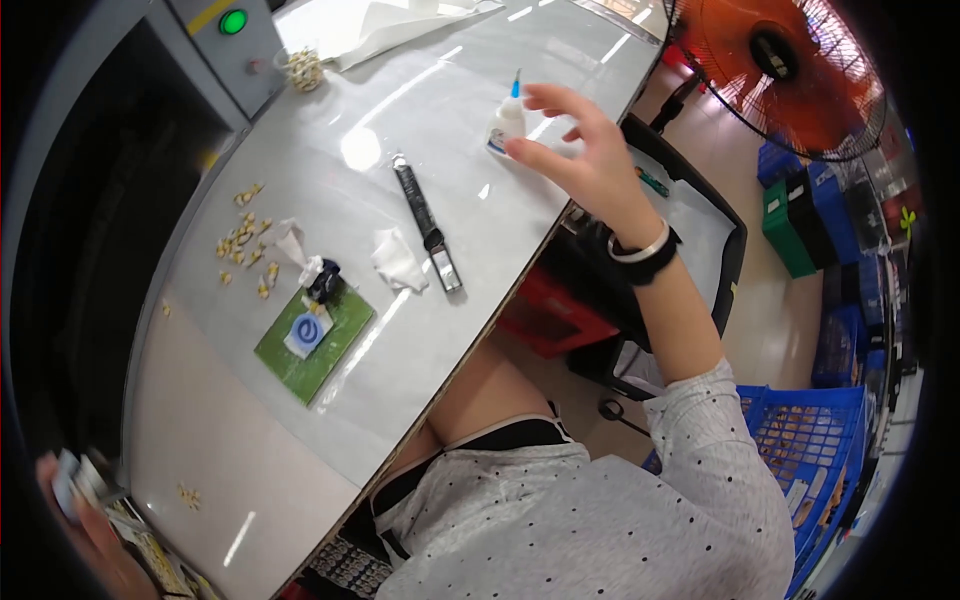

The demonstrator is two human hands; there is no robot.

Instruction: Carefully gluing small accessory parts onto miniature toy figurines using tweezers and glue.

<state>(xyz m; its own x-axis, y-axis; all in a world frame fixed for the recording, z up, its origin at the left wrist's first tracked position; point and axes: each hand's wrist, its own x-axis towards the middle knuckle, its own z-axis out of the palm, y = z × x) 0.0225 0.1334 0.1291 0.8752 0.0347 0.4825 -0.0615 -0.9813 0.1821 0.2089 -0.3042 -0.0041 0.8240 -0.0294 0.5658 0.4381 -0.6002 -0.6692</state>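
My right hand (590, 150) is raised beside a small white dropper bottle (508, 122) with a blue pointed tip, which stands on the table. Its thumb and fingers are spread and curved, the thumb tip overlapping the bottle's edge; whether they touch I cannot tell. No left hand that I can trace to my body shows. Nearer the table's middle lie a long black strip with a silver end (428, 220) and a crumpled white tissue (399, 260). A green board (340, 338) carries a blue ring-shaped piece on white (308, 330), with a dark lump (325, 282) at its far edge.
Small cream-and-gold pieces (243, 236) lie scattered past the board. A clear cup of similar pieces (303, 70) stands by a grey machine (235, 65). At the lower left rim, apparently a co-worker's hand (92, 520) holds something greyish. An orange fan (770, 55) and blue basket (800, 430) are right.
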